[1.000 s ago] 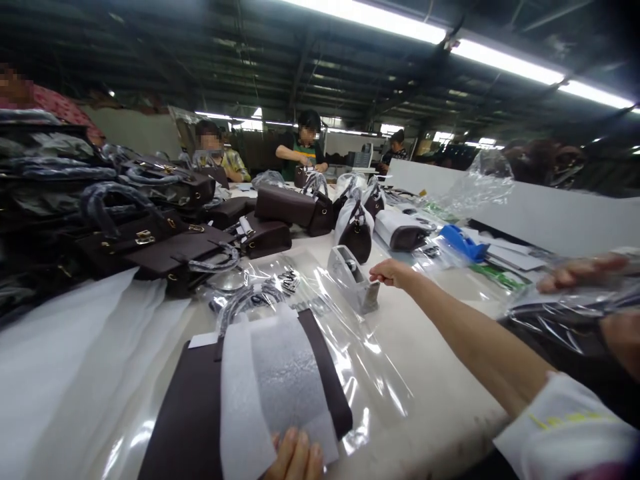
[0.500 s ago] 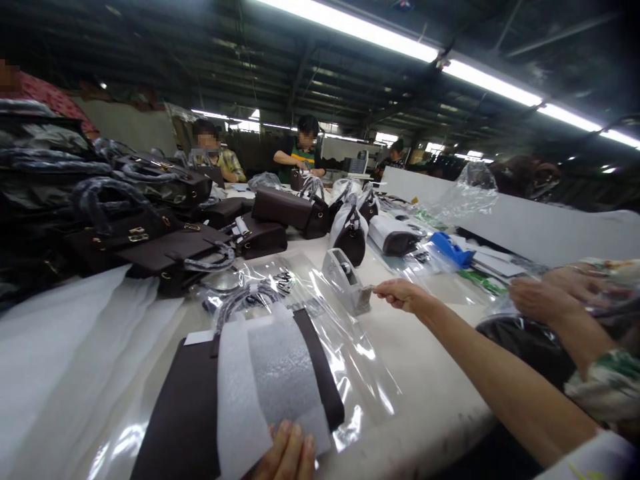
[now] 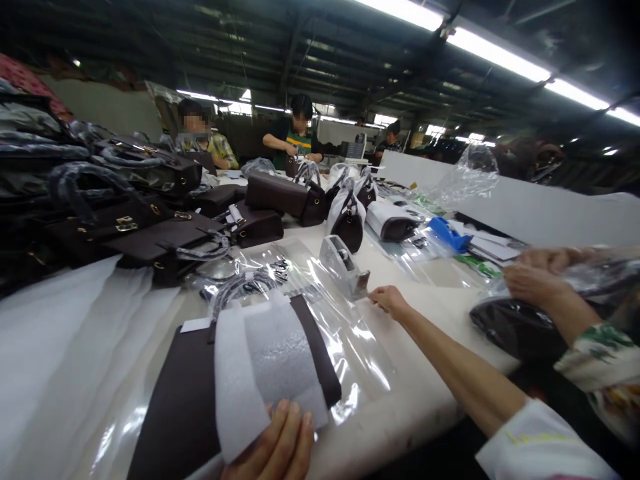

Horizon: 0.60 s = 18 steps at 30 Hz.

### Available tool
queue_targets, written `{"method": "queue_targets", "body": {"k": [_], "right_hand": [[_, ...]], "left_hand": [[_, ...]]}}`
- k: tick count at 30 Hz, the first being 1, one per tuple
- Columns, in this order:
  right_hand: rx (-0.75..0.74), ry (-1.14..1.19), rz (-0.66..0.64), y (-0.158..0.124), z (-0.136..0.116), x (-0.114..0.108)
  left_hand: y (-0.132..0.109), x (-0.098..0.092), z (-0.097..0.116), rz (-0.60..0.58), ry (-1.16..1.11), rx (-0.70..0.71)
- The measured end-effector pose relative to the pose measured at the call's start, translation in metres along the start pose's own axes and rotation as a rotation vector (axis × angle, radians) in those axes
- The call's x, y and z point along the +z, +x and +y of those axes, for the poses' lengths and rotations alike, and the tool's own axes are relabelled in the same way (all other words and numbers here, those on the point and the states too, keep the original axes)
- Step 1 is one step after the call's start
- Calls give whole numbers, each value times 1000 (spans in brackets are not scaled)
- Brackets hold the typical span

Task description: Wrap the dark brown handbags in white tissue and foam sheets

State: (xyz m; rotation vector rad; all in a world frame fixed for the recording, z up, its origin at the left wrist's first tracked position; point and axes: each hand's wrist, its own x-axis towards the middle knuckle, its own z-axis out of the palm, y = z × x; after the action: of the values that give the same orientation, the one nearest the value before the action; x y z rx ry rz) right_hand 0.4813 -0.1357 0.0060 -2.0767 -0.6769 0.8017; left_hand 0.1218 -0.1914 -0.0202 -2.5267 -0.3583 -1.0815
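Note:
A dark brown handbag (image 3: 167, 400) lies on the table in front of me, with a white foam sheet (image 3: 280, 340) wrapped around its middle. My left hand (image 3: 283, 437) presses the sheet onto the bag near its lower edge, fingers close together. Plastic film covers the bag's handles (image 3: 245, 287). Just beyond the bag stands a clear tape dispenser (image 3: 343, 263). At its cutting end, my right hand (image 3: 387, 300) is closed in a pinch on what looks like clear tape, which hardly shows.
Wrapped handbags (image 3: 125, 220) are piled at the left and back. White foam sheets (image 3: 55, 333) lie at the left, and a clear plastic bag (image 3: 360, 353) lies under the handbag. At the right, a co-worker's hands (image 3: 537, 280) handle a plastic-covered bag. A blue holder (image 3: 447, 233) stands farther back.
My right hand has moved slightly down and left, to just below the dispenser's cutting end. My left hand still presses the foam. The view has shifted a little.

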Motion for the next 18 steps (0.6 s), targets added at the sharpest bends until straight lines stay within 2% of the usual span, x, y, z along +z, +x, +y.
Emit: {"method": "queue_targets", "body": {"k": [3, 4, 7, 8, 10, 12, 15, 18], "right_hand": [[-126, 81, 100, -25, -7, -14], [-174, 117, 114, -38, -10, -19], [-268, 221, 12, -102, -13, -22], [-289, 287, -121, -128, -12, -17], [-196, 395, -345, -182, -4, 4], [-101, 478, -459, -224, 6, 32], [-88, 514, -501, -253, 20, 72], [-121, 512, -448, -250, 29, 94]], "left_hand": [[0, -5, 1, 43, -83, -29], [-1, -7, 2, 23, -109, -34], [-3, -10, 5, -71, -157, -54], [-3, -11, 5, -78, -162, -56], [-3, -12, 6, -63, -164, -56], [-3, -12, 6, -46, -171, -49], [-2, -14, 4, -25, -188, -17], [-1, -16, 3, -20, -188, 2]]}}
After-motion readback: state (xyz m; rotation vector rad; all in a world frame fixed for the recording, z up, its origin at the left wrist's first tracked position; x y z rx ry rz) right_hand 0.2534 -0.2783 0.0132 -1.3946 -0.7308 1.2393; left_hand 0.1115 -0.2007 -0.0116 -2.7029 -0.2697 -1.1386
